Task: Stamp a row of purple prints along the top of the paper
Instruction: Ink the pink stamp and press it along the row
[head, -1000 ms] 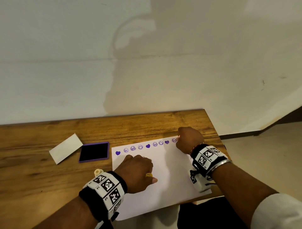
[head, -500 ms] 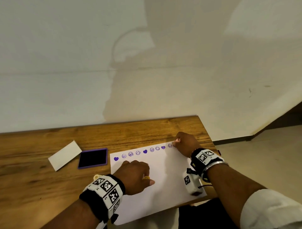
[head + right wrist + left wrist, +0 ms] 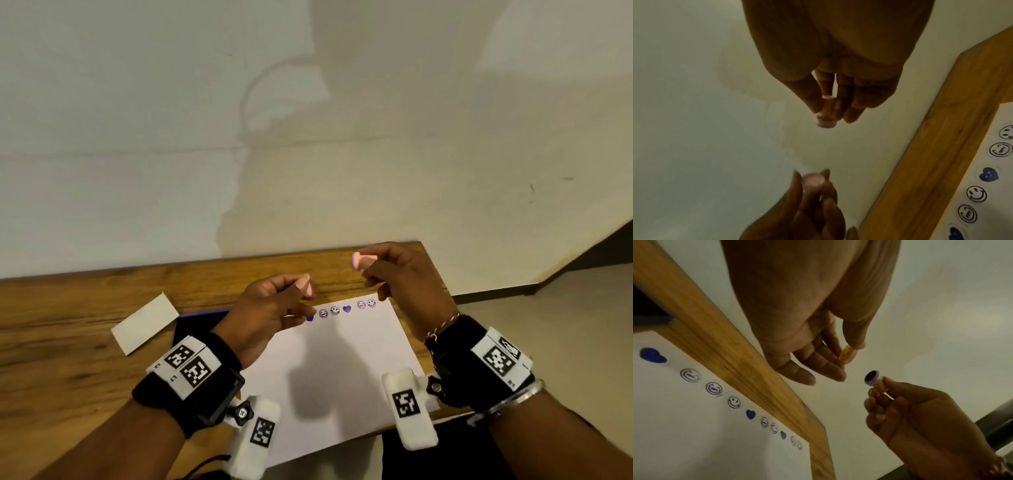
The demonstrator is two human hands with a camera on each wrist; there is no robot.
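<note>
Both forearms are bare, and each wrist carries a wide black strap faced with white panels printed in black square codes. Below the left wrist strap (image 3: 191,375) hangs a white padded block (image 3: 255,438) with its own code, fixed by a black star-shaped knob. The right wrist strap (image 3: 479,363) has a matching white block (image 3: 409,409), a thin beaded cord and a silver bangle (image 3: 513,401).
</note>
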